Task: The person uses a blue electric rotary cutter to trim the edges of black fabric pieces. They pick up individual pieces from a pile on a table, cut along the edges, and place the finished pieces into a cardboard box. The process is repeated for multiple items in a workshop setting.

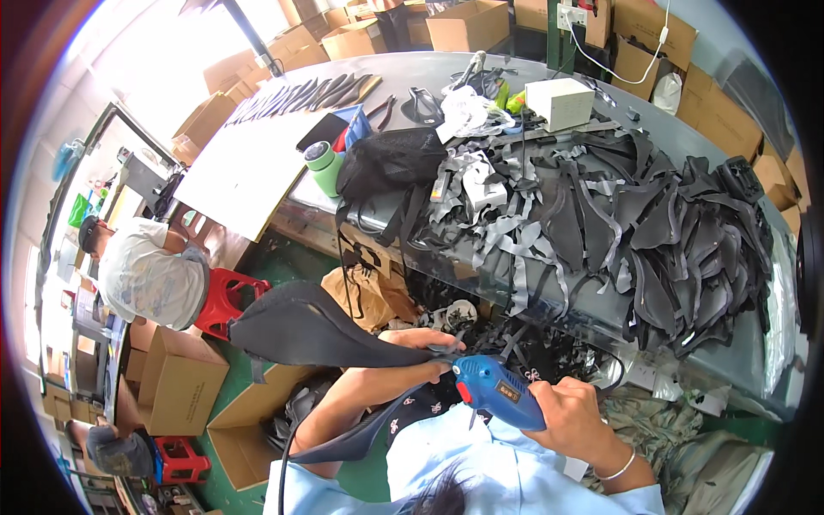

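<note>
My left hand (412, 359) closes around the narrow end of a black padded curved piece (300, 322). The piece's broad end sticks out to the left, over the aisle. In my right hand (573, 419) is a blue handheld power tool (500, 393) with a red switch, fingers wrapped around its body. The tool's front end is close beside my left fingertips and the narrow end of the piece. Its working tip is too small to make out. A dark curved band (365, 438) hangs under my left forearm.
A big pile of similar dark pieces (661, 232) and grey scraps covers the table's right side. A black bag (390, 163), green bottle (324, 163) and white box (558, 103) stand behind. An open carton (249, 429) lies left; a person (154, 270) sits on a red stool.
</note>
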A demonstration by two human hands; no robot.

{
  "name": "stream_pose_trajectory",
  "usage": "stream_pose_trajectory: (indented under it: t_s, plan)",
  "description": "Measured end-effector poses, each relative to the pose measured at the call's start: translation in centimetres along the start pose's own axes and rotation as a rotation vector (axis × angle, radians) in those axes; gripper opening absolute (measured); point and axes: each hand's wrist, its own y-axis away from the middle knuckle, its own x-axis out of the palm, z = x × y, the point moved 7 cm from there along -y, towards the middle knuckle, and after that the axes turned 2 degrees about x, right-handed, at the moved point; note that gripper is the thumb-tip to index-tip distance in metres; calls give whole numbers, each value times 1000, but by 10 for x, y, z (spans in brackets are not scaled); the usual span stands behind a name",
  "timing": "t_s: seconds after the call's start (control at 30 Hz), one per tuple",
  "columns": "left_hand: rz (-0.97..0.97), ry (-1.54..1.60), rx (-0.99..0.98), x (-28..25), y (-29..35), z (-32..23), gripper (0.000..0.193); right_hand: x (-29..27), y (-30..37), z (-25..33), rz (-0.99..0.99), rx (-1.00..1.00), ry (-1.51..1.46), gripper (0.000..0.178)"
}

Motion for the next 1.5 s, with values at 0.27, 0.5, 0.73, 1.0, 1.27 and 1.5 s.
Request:
stream_pose_trajectory:
  t_s: [0.27,0.5,0.73,1.0,1.27,1.5]
  plan:
    - [41,-204,264,17,-12,-8,29,6,-3,11,26,0,-81,45]
    - [41,-25,233,0,-8,-5,43,13,-7,13,-63,72,-115,47]
    - [-816,730,734,-39,41,-20,37,12,-12,9,-65,92,-82,48]
    - [-881,767,708,-18,36,-13,32,13,-12,12,-61,117,-145,50]
    - [-950,763,739,-1,36,-4,33,3,-23,26,-75,138,-266,45]
    - [-782,883,590,3,34,-1,32,2,-22,25,-97,107,-186,46]
